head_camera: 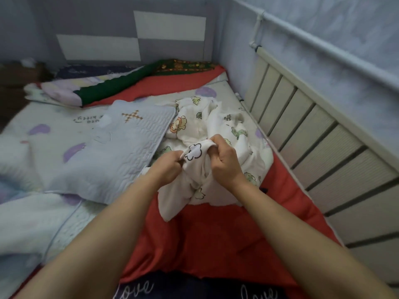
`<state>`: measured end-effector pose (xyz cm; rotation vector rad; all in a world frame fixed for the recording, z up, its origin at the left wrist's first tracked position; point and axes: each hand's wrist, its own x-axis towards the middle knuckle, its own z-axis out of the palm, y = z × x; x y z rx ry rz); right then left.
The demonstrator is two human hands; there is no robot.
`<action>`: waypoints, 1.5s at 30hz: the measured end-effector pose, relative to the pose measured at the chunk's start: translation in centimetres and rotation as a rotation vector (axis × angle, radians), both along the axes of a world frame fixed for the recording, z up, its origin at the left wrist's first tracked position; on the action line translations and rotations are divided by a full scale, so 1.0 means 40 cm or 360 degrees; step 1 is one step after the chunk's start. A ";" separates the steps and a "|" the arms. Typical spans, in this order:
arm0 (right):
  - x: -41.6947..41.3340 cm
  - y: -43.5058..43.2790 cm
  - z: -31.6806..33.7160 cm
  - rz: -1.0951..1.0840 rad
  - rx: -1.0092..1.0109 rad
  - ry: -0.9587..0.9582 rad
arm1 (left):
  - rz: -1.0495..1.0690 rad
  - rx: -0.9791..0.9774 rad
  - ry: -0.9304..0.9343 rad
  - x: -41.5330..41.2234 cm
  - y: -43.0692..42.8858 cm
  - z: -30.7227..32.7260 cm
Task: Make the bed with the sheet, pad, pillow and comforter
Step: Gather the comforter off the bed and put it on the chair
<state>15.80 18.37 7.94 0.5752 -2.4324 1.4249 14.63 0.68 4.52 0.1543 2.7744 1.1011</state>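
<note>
White cloth printed with clouds and little animals, the blanket [207, 121] lies bunched on the red sheet [216, 234] beside the bed rail [323, 147], just right of the quilted blue pad [121, 147]. The left hand [170, 162] and right hand [224, 160] pinch one gathered edge of it, close together, with fingers curled into the fabric. Gripped so narrowly, it may lift as a twisted lump, and shaking it open could drag the sheet or flip the pad's corner.
</note>
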 end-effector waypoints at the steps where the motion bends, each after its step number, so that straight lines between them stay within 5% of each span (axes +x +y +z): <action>1: 0.033 -0.019 0.013 0.0025 -0.0010 -0.0002 | 0.0001 0.0003 -0.0022 0.033 -0.024 0.012; 9: 0.310 -0.148 0.089 0.0215 0.0046 -0.0017 | -0.0002 -0.0055 -0.0238 0.329 -0.180 0.168; 18: 0.331 -0.132 0.009 0.0136 0.0366 -0.0071 | 0.0153 -0.0336 -0.0106 0.412 -0.284 0.111; 28: 0.107 -0.053 -0.137 -0.0036 0.0493 -0.0363 | 0.0488 -0.0165 -0.0059 0.197 -0.221 0.013; 39: -0.344 0.007 -0.407 -0.0159 0.0781 -0.0773 | 0.0524 -0.0159 -0.0315 -0.181 -0.133 -0.286; 45: -0.505 -0.021 -0.511 -0.0406 0.0905 -0.1310 | 0.0563 -0.0259 -0.0441 -0.289 -0.106 -0.438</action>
